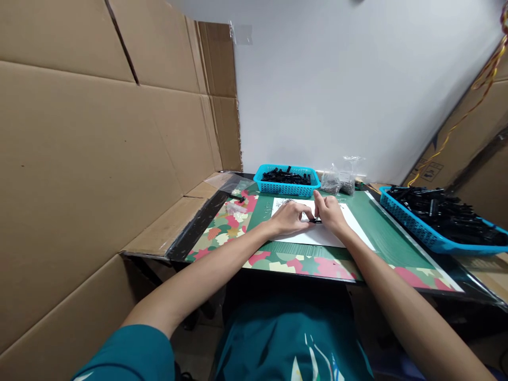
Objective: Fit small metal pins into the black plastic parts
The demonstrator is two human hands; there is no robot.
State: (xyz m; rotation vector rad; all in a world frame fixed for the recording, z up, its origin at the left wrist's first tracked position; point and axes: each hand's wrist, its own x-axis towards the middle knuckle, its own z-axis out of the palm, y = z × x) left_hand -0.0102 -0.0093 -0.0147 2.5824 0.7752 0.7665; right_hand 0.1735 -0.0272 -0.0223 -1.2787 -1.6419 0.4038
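Both my hands meet over a white sheet (317, 235) on the green mat (384, 233). My left hand (289, 218) has its fingers curled down, pinching toward a small black part (316, 220) between the two hands. My right hand (329, 212) is closed on that same black part, its index finger raised a little. A patch of tiny dark pieces (283, 202) lies on the sheet just beyond my left hand.
A small blue basket (286, 186) of black parts stands behind the sheet. Clear plastic bags (339, 180) of small metal pieces sit beside it. A larger blue basket (416, 227) of black parts lies at the right. Cardboard walls (99, 159) close in the left.
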